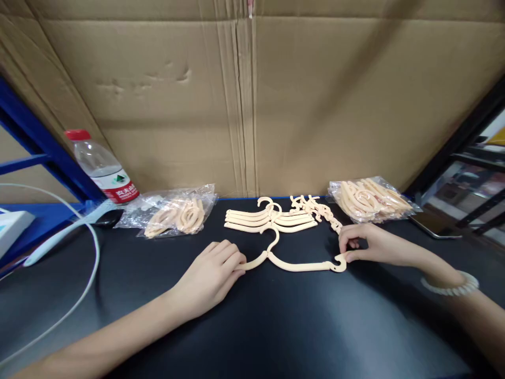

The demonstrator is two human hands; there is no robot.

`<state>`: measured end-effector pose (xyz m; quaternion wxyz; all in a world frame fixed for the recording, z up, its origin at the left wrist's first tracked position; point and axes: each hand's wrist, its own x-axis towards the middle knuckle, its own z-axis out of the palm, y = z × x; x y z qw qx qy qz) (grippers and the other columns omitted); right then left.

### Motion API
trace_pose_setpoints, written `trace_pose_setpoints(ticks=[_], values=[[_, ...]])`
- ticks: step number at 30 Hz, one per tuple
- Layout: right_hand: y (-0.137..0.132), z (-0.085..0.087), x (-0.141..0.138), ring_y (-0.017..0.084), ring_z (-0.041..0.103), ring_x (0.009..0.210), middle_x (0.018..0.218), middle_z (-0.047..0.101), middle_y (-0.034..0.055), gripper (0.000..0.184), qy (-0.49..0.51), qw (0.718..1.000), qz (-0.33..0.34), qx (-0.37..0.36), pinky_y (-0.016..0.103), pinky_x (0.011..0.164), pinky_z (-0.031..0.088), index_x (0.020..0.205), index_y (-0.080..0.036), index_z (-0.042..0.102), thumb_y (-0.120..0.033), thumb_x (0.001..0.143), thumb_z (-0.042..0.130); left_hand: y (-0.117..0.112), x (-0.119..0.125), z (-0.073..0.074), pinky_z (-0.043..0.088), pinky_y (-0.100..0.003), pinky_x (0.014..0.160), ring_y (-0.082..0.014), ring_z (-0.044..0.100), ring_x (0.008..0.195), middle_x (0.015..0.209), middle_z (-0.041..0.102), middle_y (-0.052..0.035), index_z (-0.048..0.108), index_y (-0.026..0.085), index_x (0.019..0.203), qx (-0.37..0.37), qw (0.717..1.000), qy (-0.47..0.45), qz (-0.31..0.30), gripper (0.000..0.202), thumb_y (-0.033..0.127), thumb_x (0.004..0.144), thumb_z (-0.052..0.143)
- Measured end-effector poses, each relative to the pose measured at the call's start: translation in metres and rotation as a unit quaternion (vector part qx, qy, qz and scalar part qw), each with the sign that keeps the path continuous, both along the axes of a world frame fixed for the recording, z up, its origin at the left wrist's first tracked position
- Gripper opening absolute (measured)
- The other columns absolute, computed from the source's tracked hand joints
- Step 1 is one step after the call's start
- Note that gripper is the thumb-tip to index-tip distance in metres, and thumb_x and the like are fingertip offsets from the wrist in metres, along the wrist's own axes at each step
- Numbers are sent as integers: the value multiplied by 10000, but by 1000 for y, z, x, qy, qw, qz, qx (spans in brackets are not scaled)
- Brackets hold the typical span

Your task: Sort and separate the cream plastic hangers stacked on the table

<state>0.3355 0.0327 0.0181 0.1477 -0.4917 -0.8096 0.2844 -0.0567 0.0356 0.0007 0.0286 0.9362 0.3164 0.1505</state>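
A cream plastic hanger (299,267) lies on the dark table in front of me, its hook pointing away. My left hand (215,273) is closed round the hanger's left arm, covering that end. At the right end, my right hand (359,245) pinches a small curved hook piece (339,263) between thumb and finger. This piece meets the tip of the hanger's right arm; whether it is fastened there I cannot tell. Just behind lie several similar hangers (252,221) in a stack, with a chain of small cream links (321,208) to their right.
Clear plastic bags with cream parts lie at the left (189,216) and right (366,200). A red-capped water bottle (104,168) leans at the left, near a white cable (94,263) and a light-blue handle (59,242). A cardboard wall (335,100) stands behind; a phone-like slab (437,227) lies at right.
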Motion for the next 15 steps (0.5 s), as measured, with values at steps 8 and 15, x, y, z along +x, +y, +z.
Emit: trace_pose_setpoints(ticks=[8, 15], values=[[1, -2, 0, 156, 485, 588, 654, 568, 31, 351, -41, 999, -31, -14, 272, 533, 388, 757, -167, 642, -511, 812, 604, 11, -7, 0, 443, -328, 725, -210, 541, 821, 920, 568, -61, 565, 180, 958, -16, 999, 4, -31, 199, 215, 1002, 374], [-1, -1, 5, 135, 501, 557, 648, 579, 10, 243, -53, 996, 1, 75, 252, 500, 399, 820, -173, 656, -411, 845, 612, 15, -11, 6, 458, -321, 730, -205, 583, 835, 941, 599, -62, 591, 177, 1007, 16, 998, 22, -54, 178, 238, 982, 425]])
